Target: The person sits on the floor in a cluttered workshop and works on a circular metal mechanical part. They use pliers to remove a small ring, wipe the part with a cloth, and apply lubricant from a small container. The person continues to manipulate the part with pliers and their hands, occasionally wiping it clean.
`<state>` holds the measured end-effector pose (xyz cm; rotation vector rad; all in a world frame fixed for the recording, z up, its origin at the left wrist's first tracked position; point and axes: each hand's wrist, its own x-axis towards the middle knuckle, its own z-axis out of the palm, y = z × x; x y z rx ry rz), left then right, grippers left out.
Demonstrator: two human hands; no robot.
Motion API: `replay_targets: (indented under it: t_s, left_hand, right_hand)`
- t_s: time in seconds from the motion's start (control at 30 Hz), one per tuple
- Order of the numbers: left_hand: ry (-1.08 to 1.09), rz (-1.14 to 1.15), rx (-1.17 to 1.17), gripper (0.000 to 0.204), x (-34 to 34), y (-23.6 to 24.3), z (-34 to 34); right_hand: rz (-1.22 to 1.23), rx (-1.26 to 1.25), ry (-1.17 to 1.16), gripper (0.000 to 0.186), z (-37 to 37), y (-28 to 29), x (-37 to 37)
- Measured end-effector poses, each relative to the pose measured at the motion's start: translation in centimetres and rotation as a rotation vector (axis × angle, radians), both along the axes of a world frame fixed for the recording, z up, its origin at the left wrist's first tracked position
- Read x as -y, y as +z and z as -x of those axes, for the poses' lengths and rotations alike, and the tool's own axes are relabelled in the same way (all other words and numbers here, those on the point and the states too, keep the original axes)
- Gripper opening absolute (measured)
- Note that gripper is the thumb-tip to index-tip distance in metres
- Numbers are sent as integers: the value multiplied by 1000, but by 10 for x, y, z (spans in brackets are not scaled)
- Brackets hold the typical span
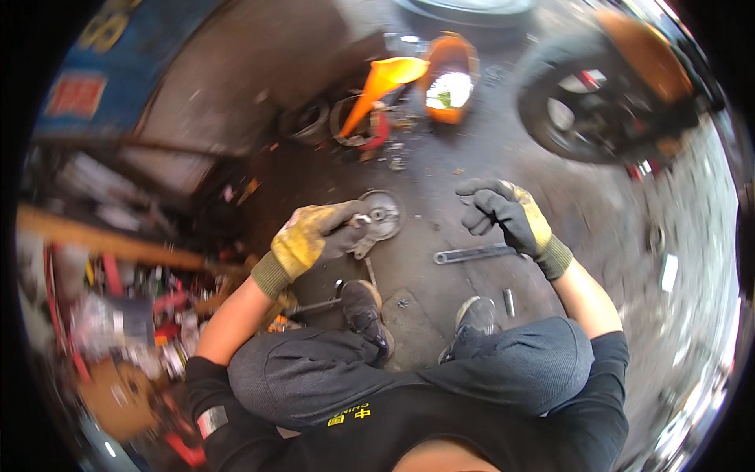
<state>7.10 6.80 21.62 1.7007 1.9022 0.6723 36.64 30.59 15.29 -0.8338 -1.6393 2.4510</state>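
Observation:
My left hand (318, 236), in a yellow and grey work glove, is closed at the edge of a round grey metal plate (383, 214) with a raised centre and a jutting lug. Its thumb and fingers pinch the plate's near-left side, where a small shiny bit shows. My right hand (507, 214), gloved alike, hovers to the right, fingers loosely bent and apart, with nothing visible in them. Below it a dark ring-ended wrench (472, 253) lies on the floor. A short metal cylinder (509, 303) rests beside my right shoe (475, 318).
An orange funnel (381, 82) stands in a round container (376, 140), beside an orange oval tray (448, 110). A wheel (578, 102) stands at the far right. Assorted clutter and a cardboard box (118, 397) fill the left. A thin rod (314, 305) lies by my left shoe (363, 311).

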Motion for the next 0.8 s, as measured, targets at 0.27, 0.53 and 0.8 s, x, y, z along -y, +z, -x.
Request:
replay_targets:
  t_s: [0.27, 0.53, 0.8]
  left_hand:
    - [408, 62, -123, 28, 103, 115, 2]
    - [387, 66, 120, 35, 127, 130, -59]
    - [-4, 373, 223, 68, 85, 114, -63]
  right_hand:
    - [2, 126, 649, 53, 111, 44, 28]
    - [-220, 48, 606, 39, 95, 92, 25]
    - [95, 295, 218, 56, 51, 188, 134]
